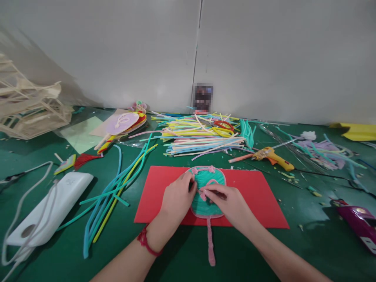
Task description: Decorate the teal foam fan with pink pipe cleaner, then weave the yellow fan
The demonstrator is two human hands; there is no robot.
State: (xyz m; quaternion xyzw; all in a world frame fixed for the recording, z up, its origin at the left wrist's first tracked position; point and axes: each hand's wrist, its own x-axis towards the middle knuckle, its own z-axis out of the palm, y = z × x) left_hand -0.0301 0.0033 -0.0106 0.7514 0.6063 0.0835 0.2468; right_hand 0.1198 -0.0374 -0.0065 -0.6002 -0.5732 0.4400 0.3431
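A round hand fan (210, 211) made of teal pipe cleaners, with a pink rim, lies on a red sheet (252, 196). Its pink handle (210, 243) points down toward me. Small pink flowers (211, 169) sit along its upper rim. My left hand (178, 196) is closed at the fan's left edge, fingers bent over the rim; its fingertips are partly hidden. With thumb and forefinger, my right hand (227, 199) pinches a curled pink pipe-cleaner piece (203, 194) over the middle of the fan. A pink loop (212, 181) shows just above those fingers.
Behind the sheet lie piled pipe cleaners (202, 133) with red-handled scissors (225, 125). A yellow glue gun (276, 158) is at right, near a purple tool (360, 219). Loose pipe cleaners (117, 192), a white power bank (55, 207) and finished fans (122, 123) are at left.
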